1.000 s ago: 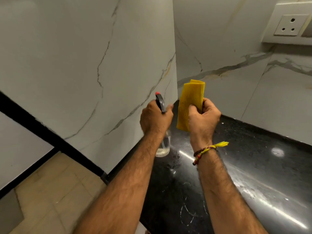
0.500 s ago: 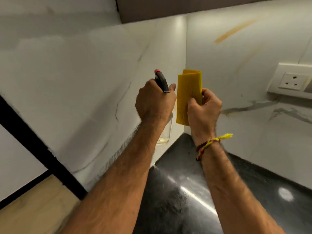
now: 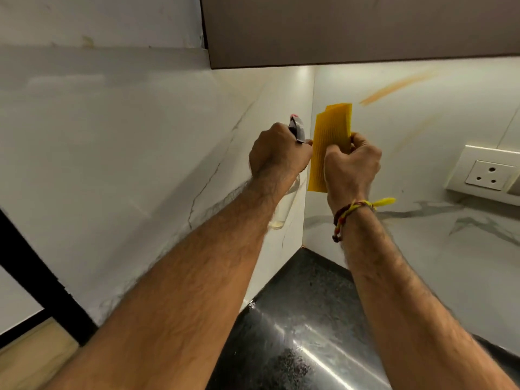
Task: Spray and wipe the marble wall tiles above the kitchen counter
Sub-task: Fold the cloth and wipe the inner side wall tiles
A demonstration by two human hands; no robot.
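The marble wall tiles point(image 3: 135, 153) meet in a corner ahead of me, above the black counter point(image 3: 306, 319), one wall running off to my left and the other to my right, both veined in grey. Held up in front of that corner, the spray bottle point(image 3: 284, 209) sits in my left hand point(image 3: 277, 156): the fingers are wrapped tight round its neck, the dark head with its red tip pokes out above the knuckles, and the clear body hangs below the wrist. The left forearm reaches up and forward from the lower left.

Just beside it, my right hand point(image 3: 351, 167) grips a folded yellow cloth point(image 3: 332, 142), fingers and thumb curled closed round its middle, so that the cloth stands upright with its top edge well above the fist and its lower edge below it. The two fists are nearly touching. The right forearm rises from the lower right, a braided thread bracelet point(image 3: 349, 212) round the wrist.

An orange streak point(image 3: 394, 88) marks the right wall, up near the brown cabinet underside point(image 3: 351, 26). A white wall socket point(image 3: 489, 175) sits on that wall further right.
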